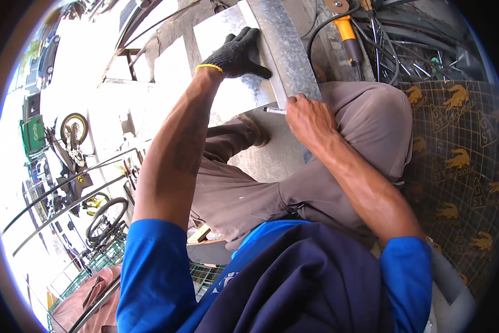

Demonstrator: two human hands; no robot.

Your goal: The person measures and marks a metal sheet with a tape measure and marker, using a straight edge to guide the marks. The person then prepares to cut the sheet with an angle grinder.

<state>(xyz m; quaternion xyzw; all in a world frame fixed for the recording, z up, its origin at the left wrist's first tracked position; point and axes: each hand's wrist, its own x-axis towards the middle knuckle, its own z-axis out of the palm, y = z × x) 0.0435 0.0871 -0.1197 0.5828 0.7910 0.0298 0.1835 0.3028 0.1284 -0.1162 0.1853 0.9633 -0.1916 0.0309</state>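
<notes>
My left hand (238,54), in a dark knit glove with a yellow cuff, lies with fingers spread on a shiny metal sheet (219,33). Its thumb reaches a narrow straight metal strip (267,53) along the sheet's right side. A wider galvanized metal piece (288,47) lies right of the strip. My bare right hand (311,121) is closed round a white marker (275,111), whose black end points left. Its fingertips are at the near end of the strip, close to my bent knee. The marker's other end is hidden in the hand.
An orange angle grinder (347,36) lies at the upper right beside cables and metal rods (421,69). A dark sheet with crocodile prints (455,166) covers the right side. Motorbikes (71,161) and a green box (34,135) stand at the left.
</notes>
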